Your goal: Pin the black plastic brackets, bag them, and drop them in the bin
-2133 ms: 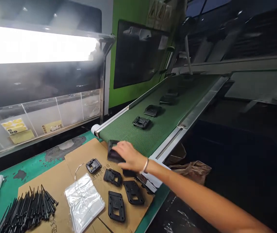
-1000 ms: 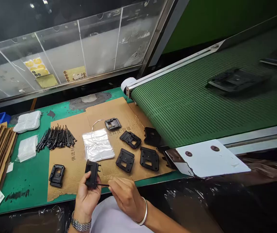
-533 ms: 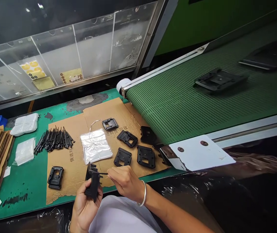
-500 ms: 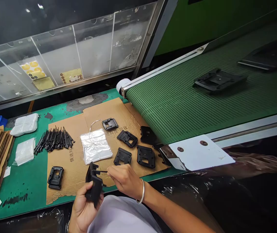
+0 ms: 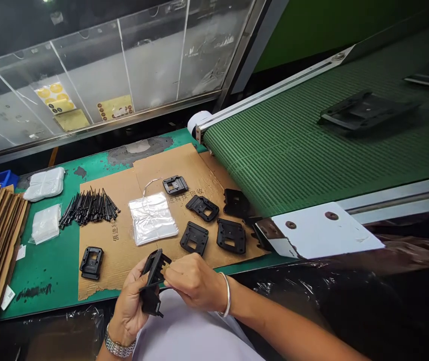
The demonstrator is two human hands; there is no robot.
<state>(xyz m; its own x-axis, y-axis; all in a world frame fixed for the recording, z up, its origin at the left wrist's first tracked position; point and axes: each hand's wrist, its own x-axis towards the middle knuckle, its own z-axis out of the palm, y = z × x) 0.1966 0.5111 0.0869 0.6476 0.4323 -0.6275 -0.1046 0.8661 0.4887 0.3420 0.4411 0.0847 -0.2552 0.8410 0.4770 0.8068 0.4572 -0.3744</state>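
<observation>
My left hand (image 5: pixel 130 303) grips a black plastic bracket (image 5: pixel 154 276), tilted on edge close to my body. Against the bracket's right side, my right hand (image 5: pixel 195 281) is closed in a pinch. The thin black pin it held a moment ago is now mostly hidden behind the fingers. Beyond my hands, a stack of clear plastic bags (image 5: pixel 153 219) lies on the cardboard sheet (image 5: pixel 120 265). Left of it is a pile of loose black pins (image 5: pixel 88 206). Several similar black plates with square openings lie around, one black plate (image 5: pixel 91 263) at the left and another black plate (image 5: pixel 231 236) at the right.
A green conveyor belt (image 5: pixel 259 155) rises to the right, carrying a dark plate (image 5: pixel 367 111). Its white end plate (image 5: pixel 327 233) juts over the table edge. Folded cardboard (image 5: pixel 0 245) is stacked at the left, beside two white bag bundles (image 5: pixel 45 184). A clear-fronted rack (image 5: pixel 154 60) stands behind.
My right hand has closed in on the bracket, and the pin between them no longer shows clearly. The bracket has been turned in my left hand. The whole view has shifted slightly.
</observation>
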